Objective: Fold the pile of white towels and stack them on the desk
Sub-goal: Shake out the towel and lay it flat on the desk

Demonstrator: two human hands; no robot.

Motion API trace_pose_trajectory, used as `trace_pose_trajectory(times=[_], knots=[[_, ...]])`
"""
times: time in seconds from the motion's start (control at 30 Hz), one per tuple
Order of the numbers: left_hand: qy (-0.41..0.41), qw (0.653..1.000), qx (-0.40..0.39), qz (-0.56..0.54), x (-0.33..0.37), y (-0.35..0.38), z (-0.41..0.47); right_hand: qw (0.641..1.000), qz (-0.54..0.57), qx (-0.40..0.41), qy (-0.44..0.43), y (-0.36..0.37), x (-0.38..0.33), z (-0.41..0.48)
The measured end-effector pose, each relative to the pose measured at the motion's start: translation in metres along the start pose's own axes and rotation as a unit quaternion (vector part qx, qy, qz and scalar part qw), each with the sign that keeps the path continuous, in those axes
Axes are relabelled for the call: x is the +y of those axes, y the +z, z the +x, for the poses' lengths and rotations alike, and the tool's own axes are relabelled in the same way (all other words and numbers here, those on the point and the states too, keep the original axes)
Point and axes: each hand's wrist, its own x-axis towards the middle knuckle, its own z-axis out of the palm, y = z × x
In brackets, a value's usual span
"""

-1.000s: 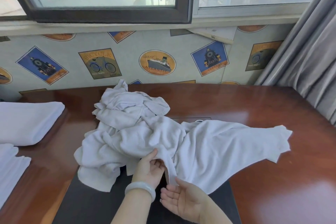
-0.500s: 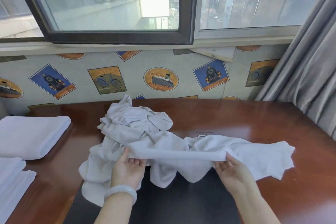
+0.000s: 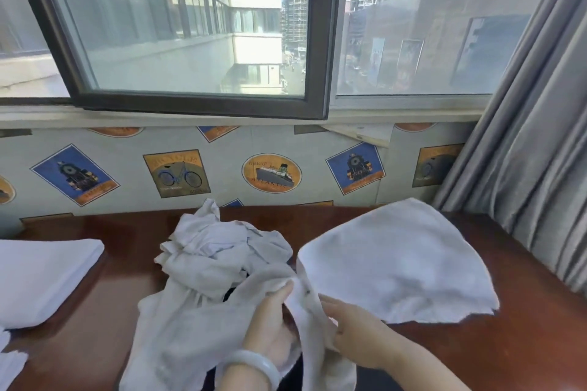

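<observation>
A crumpled pile of white towels (image 3: 219, 251) lies mid-desk on the dark red wooden desk (image 3: 524, 343). One white towel (image 3: 397, 263) is lifted and billows out to the right above the desk. My left hand (image 3: 270, 324), with a pale bangle on the wrist, pinches this towel's edge near the centre. My right hand (image 3: 359, 330) grips the same edge just to the right, fingers curled into the cloth. A folded white towel stack (image 3: 41, 276) sits at the left edge.
A further white towel (image 3: 11, 365) shows at the lower left corner. A dark mat (image 3: 235, 292) lies under the pile. Behind the desk a wall with picture stickers (image 3: 178, 173) and a window. Grey curtain (image 3: 533, 168) hangs at the right.
The view has tilted upward. My hands have come together at the towel's edge, and the towel has been flung up and rightward off the pile.
</observation>
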Motion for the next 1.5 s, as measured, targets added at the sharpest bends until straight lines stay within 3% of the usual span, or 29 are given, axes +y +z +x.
trace_pose_trajectory(times=[0.13,0.27,0.37,0.47,0.53,0.7,0.77,0.83,0.97,1.1,1.13,1.17,1.23,1.27,1.3,1.33,1.4,1.43,1.5], knots=[[-0.066,0.997,0.004,-0.027,-0.032,-0.011,0.007,0.966,0.221,-0.038,0.132,0.008,0.041,-0.016],[-0.083,0.996,-0.009,-0.029,-0.055,-0.001,0.017,0.950,0.233,-0.001,0.208,0.021,0.089,-0.003],[-0.074,0.993,0.041,-0.082,-0.066,-0.011,0.030,0.931,0.265,0.050,0.246,0.023,0.112,0.020],[-0.067,0.975,0.141,-0.158,-0.075,-0.039,0.043,0.889,0.349,0.097,0.281,0.011,0.117,0.050],[-0.044,0.954,0.252,-0.158,-0.080,-0.061,0.053,0.865,0.392,0.104,0.296,0.004,0.114,0.071],[-0.007,0.886,0.433,-0.164,-0.077,-0.086,0.062,0.883,0.335,0.003,0.328,0.018,0.106,0.109],[0.024,0.874,0.452,-0.175,-0.071,-0.092,0.064,0.880,0.327,-0.020,0.344,0.030,0.103,0.118],[0.043,0.873,0.448,-0.189,-0.066,-0.100,0.069,0.889,0.315,0.023,0.333,0.041,0.107,0.126],[0.067,0.899,0.422,-0.099,-0.056,-0.105,0.092,0.916,0.254,0.137,0.279,0.039,0.112,0.138],[0.060,0.939,0.334,-0.057,-0.049,-0.096,0.103,0.924,0.258,0.037,0.280,0.030,0.105,0.137],[0.047,0.937,0.344,-0.037,-0.049,-0.096,0.105,0.939,0.217,0.012,0.267,0.032,0.106,0.136],[0.031,0.921,0.388,0.026,-0.047,-0.097,0.106,0.957,0.159,0.005,0.243,0.034,0.109,0.135],[0.059,0.826,0.520,0.210,-0.046,-0.101,0.106,0.979,0.052,0.031,0.196,0.039,0.118,0.133],[0.124,0.781,0.543,0.282,-0.044,-0.099,0.104,0.981,0.036,0.052,0.184,0.039,0.118,0.129],[0.190,0.757,0.525,0.340,-0.040,-0.092,0.100,0.981,0.044,0.074,0.173,0.037,0.116,0.126],[0.231,0.752,0.482,0.385,-0.040,-0.086,0.100,0.980,0.066,0.096,0.158,0.034,0.114,0.123],[0.214,0.783,0.392,0.433,-0.040,-0.075,0.108,0.974,0.126,0.133,0.135,0.025,0.106,0.120],[0.182,0.796,0.374,0.440,-0.039,-0.073,0.118,0.971,0.141,0.148,0.124,0.020,0.102,0.119],[0.070,0.776,0.397,0.485,-0.034,-0.075,0.142,0.968,0.155,0.172,0.099,0.006,0.097,0.118]])
